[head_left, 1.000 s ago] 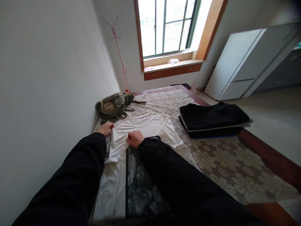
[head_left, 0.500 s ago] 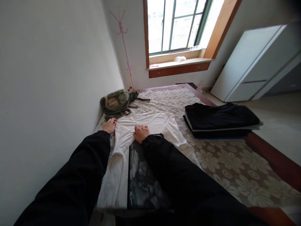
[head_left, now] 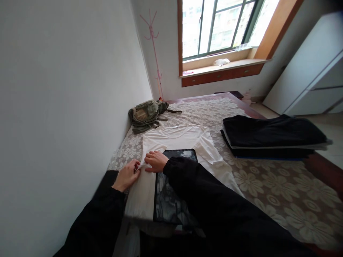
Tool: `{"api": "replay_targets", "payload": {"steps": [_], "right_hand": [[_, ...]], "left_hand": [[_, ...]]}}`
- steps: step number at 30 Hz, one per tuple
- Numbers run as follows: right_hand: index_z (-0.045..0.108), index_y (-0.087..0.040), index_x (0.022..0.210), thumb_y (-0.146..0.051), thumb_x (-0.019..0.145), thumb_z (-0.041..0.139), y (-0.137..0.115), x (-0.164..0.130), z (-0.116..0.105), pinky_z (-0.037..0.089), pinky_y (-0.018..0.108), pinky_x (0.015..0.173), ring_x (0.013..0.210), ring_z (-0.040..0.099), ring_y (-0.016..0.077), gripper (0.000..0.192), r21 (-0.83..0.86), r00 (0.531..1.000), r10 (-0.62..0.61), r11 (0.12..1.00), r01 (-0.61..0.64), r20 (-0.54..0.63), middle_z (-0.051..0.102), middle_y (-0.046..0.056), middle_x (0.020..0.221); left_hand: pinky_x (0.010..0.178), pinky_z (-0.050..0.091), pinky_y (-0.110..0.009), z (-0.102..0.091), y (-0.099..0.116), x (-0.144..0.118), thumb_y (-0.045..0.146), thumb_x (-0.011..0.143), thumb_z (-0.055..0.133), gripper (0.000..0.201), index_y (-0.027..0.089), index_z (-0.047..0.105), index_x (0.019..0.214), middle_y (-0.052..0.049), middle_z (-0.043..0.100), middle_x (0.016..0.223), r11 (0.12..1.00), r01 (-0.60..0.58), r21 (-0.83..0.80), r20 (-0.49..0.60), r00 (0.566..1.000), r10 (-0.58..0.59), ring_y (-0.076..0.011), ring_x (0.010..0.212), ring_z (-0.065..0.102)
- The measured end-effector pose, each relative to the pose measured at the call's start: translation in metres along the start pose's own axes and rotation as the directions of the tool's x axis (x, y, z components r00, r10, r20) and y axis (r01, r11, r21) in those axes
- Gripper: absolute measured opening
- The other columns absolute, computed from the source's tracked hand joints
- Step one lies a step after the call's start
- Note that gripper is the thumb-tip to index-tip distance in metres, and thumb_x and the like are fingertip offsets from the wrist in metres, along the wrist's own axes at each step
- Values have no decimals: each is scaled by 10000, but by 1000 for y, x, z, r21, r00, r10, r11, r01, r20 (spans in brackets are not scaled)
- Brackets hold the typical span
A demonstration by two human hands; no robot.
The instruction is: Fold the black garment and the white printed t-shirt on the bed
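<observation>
A white T-shirt (head_left: pixel 177 137) lies flat on the flower-patterned bed (head_left: pixel 268 182), collar towards the window. On its middle rests a dark rectangular board (head_left: pixel 171 189) with a marbled look. My left hand (head_left: pixel 128 175) pinches the shirt's left side edge where the sleeve is folded in. Just beside it, my right hand (head_left: pixel 155 160) presses flat on the folded cloth at the board's upper left corner. Both arms wear black sleeves.
An olive green backpack (head_left: pixel 146 113) lies beyond the shirt against the white wall. A stack of folded dark clothes (head_left: pixel 270 137) sits at the bed's right side. A pink coat stand (head_left: pixel 154 46) rises in the corner under the window; a white cabinet (head_left: pixel 313 71) stands far right.
My left hand has slid from the shoulder down the shirt's left side towards me and now pinches the edge. The view has swung left and closer.
</observation>
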State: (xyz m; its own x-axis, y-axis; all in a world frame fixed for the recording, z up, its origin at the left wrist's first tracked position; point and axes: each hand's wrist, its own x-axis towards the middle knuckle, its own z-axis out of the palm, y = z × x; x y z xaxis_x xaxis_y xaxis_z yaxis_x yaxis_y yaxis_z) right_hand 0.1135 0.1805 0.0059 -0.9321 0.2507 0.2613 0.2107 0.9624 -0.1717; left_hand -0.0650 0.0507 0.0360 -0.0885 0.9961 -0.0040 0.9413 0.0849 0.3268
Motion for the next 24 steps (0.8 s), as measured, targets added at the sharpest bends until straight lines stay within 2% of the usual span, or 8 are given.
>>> {"api": "replay_targets", "payload": {"steps": [3, 6, 8, 10, 14, 19, 24], "right_hand": [[621, -162, 1094, -272, 961, 553, -8, -1, -5, 471, 361, 781, 1019, 625, 268, 186, -55, 998, 53, 997, -51, 30, 681, 126, 1087], [568, -173, 1198, -177, 945, 519, -15, -1, -6, 490, 348, 733, 977, 641, 260, 258, -75, 996, 88, 993, -85, 30, 689, 110, 1061], [565, -182, 1203, -165, 953, 505, -19, -2, -3, 497, 349, 721, 964, 641, 259, 258, -98, 997, 80, 992, -77, 20, 683, 111, 1072], [592, -192, 1155, -166, 969, 491, -20, -2, 0, 497, 347, 713, 963, 635, 255, 213, -118, 999, 52, 992, -50, 16, 673, 112, 1088], [637, -199, 1089, -183, 990, 496, -18, -2, 7, 477, 341, 737, 992, 605, 240, 173, -108, 999, -34, 994, 29, -43, 663, 102, 1112], [680, -202, 1011, -231, 1009, 524, -10, 0, 15, 437, 345, 799, 986, 578, 220, 158, -67, 988, -135, 989, 129, -78, 679, 87, 1080], [702, -229, 1043, -274, 1019, 541, -5, 1, 20, 402, 321, 796, 994, 576, 201, 169, 11, 983, -168, 986, 169, -80, 692, 62, 1101]], "left_hand": [[734, 446, -295, 4, 2, -2, 222, 884, 491, 172, 232, 570, 1036, -35, 675, 926, 997, 74, 38, -54, 996, -72, -195, 858, 652], [686, 419, -285, 6, 2, -2, 241, 881, 512, 137, 244, 569, 1006, -11, 674, 883, 986, 159, 42, -103, 983, -154, -185, 805, 646], [659, 409, -277, 8, -1, -2, 254, 873, 528, 123, 247, 575, 986, 3, 669, 861, 979, 205, 18, -147, 969, -200, -175, 768, 639], [667, 423, -275, 10, -4, -3, 246, 858, 534, 121, 245, 580, 970, -1, 669, 886, 982, 188, 9, -196, 963, -183, -170, 767, 635], [717, 461, -294, 16, -11, -4, 202, 822, 516, 147, 240, 597, 939, -22, 656, 933, 996, 82, 43, -242, 968, -70, -181, 806, 622], [727, 476, -300, 17, -12, -7, 213, 820, 521, 142, 256, 625, 906, -18, 662, 930, 993, 118, 21, -242, 964, -110, -176, 770, 611], [754, 479, -294, 16, -11, -10, 216, 817, 524, 143, 253, 651, 871, -19, 679, 944, 994, 108, 6, -249, 963, -104, -174, 777, 625]]}}
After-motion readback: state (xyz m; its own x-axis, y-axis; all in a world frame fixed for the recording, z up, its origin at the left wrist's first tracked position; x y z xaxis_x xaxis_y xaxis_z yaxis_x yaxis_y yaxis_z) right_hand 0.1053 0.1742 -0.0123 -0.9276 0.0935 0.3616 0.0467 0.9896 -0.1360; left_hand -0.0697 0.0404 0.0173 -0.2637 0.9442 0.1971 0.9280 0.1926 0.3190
